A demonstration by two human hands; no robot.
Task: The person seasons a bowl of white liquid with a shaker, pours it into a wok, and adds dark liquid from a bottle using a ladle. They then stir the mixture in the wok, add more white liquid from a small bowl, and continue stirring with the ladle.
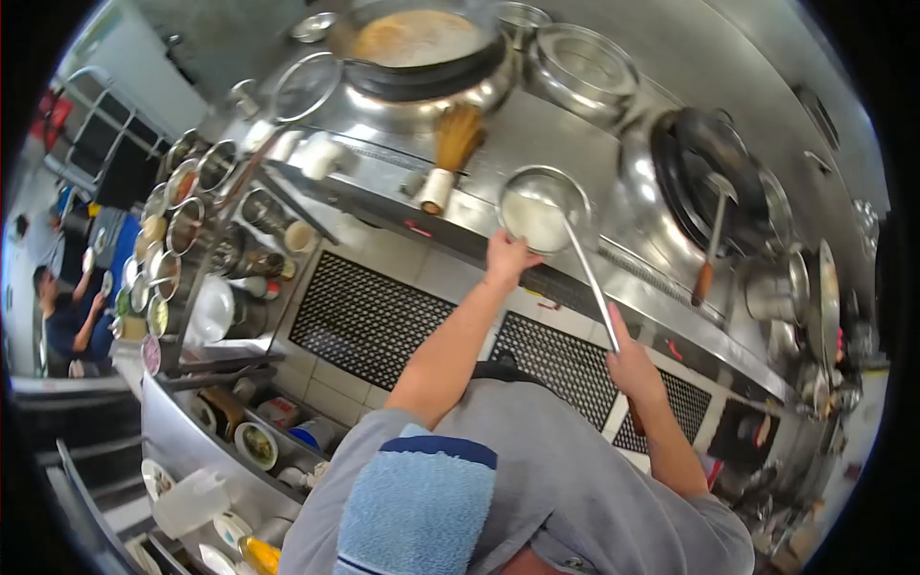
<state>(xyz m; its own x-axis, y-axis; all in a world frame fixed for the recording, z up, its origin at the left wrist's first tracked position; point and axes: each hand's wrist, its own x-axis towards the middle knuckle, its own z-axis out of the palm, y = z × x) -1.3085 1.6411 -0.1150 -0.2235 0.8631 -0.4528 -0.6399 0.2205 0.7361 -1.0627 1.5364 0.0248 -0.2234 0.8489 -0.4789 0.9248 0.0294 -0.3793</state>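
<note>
My left hand [508, 257] is closed on the near rim of a round metal bowl [565, 182] with white contents [533, 220]. The bowl is over the front of the steel counter. Farther right, my right hand [632, 367] wraps round the long handle of a ladle [590, 273]. The ladle slants down into the bowl, where its head cannot be made out. Left of the bowl, a bamboo wok brush [457, 142] lies on the counter with its bound handle toward me.
A large wok [422, 43] of cloudy brownish liquid sits at the back. On the right burner is a dark wok [714, 163] with a wooden-handled ladle [717, 230]. Several metal containers [182, 225] of ingredients stand left. Black perforated mats [369, 311] cover the floor. Another person [72, 321] is far left.
</note>
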